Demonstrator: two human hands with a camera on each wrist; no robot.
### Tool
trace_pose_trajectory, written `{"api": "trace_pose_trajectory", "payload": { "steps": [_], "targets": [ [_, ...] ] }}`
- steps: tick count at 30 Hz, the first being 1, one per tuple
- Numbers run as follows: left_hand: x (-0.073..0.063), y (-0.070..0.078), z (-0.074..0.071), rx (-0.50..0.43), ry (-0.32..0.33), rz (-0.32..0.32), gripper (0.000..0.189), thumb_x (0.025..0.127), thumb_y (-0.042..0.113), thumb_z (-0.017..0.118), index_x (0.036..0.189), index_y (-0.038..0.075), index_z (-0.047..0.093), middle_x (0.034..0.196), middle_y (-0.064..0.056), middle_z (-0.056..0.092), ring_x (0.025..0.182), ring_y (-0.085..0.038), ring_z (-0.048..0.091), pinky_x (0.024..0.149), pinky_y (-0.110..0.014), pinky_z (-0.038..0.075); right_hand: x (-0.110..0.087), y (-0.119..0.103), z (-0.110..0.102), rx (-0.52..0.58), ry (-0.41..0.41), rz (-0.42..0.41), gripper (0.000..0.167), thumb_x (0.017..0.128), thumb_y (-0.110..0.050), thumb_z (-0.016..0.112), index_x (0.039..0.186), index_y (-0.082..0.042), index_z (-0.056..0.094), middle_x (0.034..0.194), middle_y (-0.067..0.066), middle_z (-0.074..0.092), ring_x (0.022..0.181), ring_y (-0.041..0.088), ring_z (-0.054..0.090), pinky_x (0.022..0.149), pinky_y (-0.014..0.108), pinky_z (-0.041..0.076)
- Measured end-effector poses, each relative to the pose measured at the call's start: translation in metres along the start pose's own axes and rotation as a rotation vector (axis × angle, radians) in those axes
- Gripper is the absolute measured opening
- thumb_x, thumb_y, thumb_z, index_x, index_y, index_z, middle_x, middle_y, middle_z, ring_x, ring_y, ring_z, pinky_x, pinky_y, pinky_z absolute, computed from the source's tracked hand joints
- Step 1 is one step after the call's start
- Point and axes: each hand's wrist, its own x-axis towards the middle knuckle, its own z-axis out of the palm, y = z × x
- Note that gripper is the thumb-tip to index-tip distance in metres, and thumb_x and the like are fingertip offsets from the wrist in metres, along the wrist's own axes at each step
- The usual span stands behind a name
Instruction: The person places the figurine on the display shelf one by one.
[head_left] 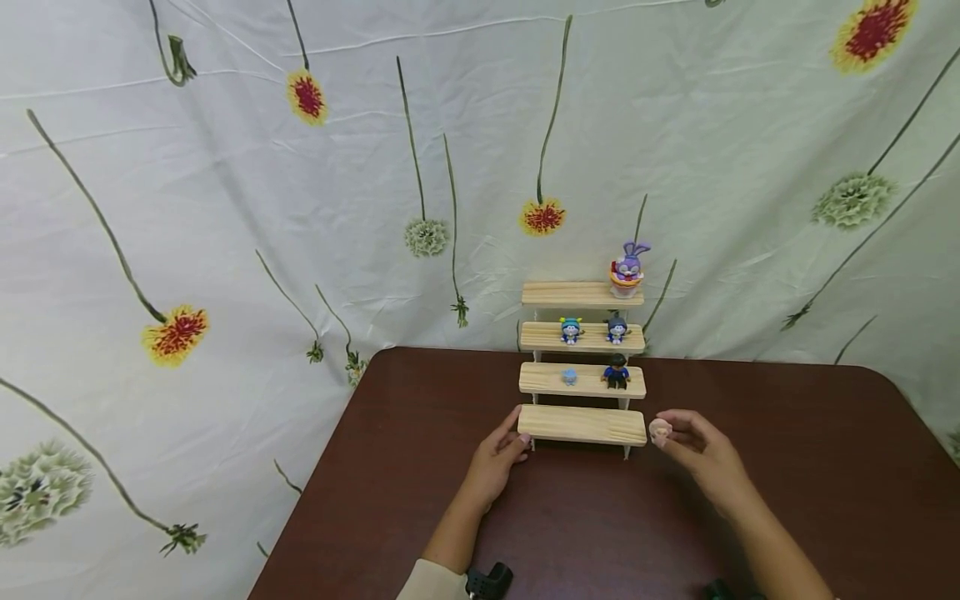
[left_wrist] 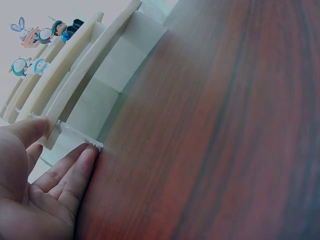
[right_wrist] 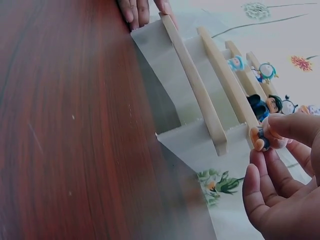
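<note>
A wooden tiered display stand (head_left: pixel 582 423) with several step shelves stands on the table. My left hand (head_left: pixel 497 454) grips its lowest shelf at the left end. In the left wrist view the thumb (left_wrist: pixel 34 129) lies against the shelf end and the other fingers reach the clear side support (left_wrist: pixel 82 135). Just off the right end of that shelf, my right hand (head_left: pixel 703 457) pinches a small pale figurine (head_left: pixel 660 431) between thumb and fingers. In the right wrist view the figurine (right_wrist: pixel 261 138) shows a dark blue patch, its upper part partly covered by the thumb.
A purple rabbit figurine (head_left: pixel 627 271) tops the stand. Below it stand two blue-and-white figurines, a small light blue figurine (head_left: pixel 570 377) and a dark-haired figurine (head_left: pixel 617 372). Behind the dark red table (head_left: pixel 787 433) hangs a flowered cloth (head_left: pixel 360 167).
</note>
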Motion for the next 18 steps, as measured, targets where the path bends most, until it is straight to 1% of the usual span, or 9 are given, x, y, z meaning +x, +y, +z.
{"api": "trace_pose_trajectory", "payload": {
  "steps": [5, 7, 10, 12, 15, 18],
  "targets": [
    [0.001, -0.002, 0.000, -0.001, 0.002, 0.001, 0.058, 0.103, 0.025, 0.061, 0.157, 0.023, 0.039, 0.121, -0.022, 0.067, 0.114, -0.026, 0.065, 0.098, -0.033, 0.058, 0.002, -0.002, 0.007, 0.000, -0.003, 0.012, 0.044, 0.096, -0.018, 0.072, 0.132, 0.003, 0.056, 0.111, -0.008, 0.065, 0.101, 0.005, 0.065, 0.081, 0.016, 0.057],
    [0.001, -0.002, 0.000, -0.004, 0.003, 0.003, 0.058, 0.103, 0.025, 0.061, 0.157, 0.023, 0.040, 0.120, -0.022, 0.067, 0.113, -0.026, 0.065, 0.098, -0.033, 0.058, 0.003, -0.003, 0.010, -0.010, -0.009, 0.020, 0.043, 0.096, -0.018, 0.071, 0.132, 0.001, 0.057, 0.114, -0.001, 0.065, 0.102, 0.004, 0.064, 0.082, 0.016, 0.056],
    [0.001, -0.002, 0.000, -0.009, 0.003, 0.003, 0.058, 0.103, 0.024, 0.061, 0.157, 0.023, 0.040, 0.120, -0.022, 0.067, 0.113, -0.026, 0.065, 0.098, -0.033, 0.058, 0.004, -0.005, 0.015, -0.045, -0.013, 0.024, 0.040, 0.096, -0.019, 0.071, 0.131, -0.001, 0.059, 0.120, 0.009, 0.065, 0.101, -0.001, 0.062, 0.083, 0.015, 0.056],
    [0.001, -0.002, 0.000, -0.008, 0.003, 0.004, 0.058, 0.103, 0.024, 0.061, 0.157, 0.023, 0.040, 0.120, -0.021, 0.067, 0.113, -0.026, 0.065, 0.098, -0.033, 0.058, 0.005, -0.006, 0.018, -0.069, -0.012, 0.019, 0.039, 0.096, -0.019, 0.071, 0.130, -0.003, 0.061, 0.122, 0.014, 0.064, 0.100, -0.004, 0.060, 0.083, 0.014, 0.055],
    [0.001, -0.002, 0.000, -0.006, 0.001, 0.008, 0.058, 0.103, 0.024, 0.061, 0.157, 0.023, 0.040, 0.120, -0.022, 0.067, 0.114, -0.027, 0.065, 0.099, -0.034, 0.058, 0.008, -0.007, 0.024, -0.077, -0.010, 0.005, 0.038, 0.096, -0.018, 0.072, 0.129, -0.003, 0.061, 0.122, 0.017, 0.065, 0.099, -0.005, 0.059, 0.083, 0.014, 0.055],
    [0.001, -0.001, 0.000, -0.004, -0.003, 0.010, 0.059, 0.103, 0.025, 0.061, 0.157, 0.022, 0.039, 0.121, -0.023, 0.066, 0.114, -0.028, 0.065, 0.099, -0.034, 0.058, 0.011, -0.005, 0.028, -0.073, -0.019, -0.003, 0.038, 0.095, -0.018, 0.072, 0.129, -0.003, 0.062, 0.122, 0.017, 0.065, 0.099, -0.004, 0.059, 0.083, 0.014, 0.055]
  ]
}}
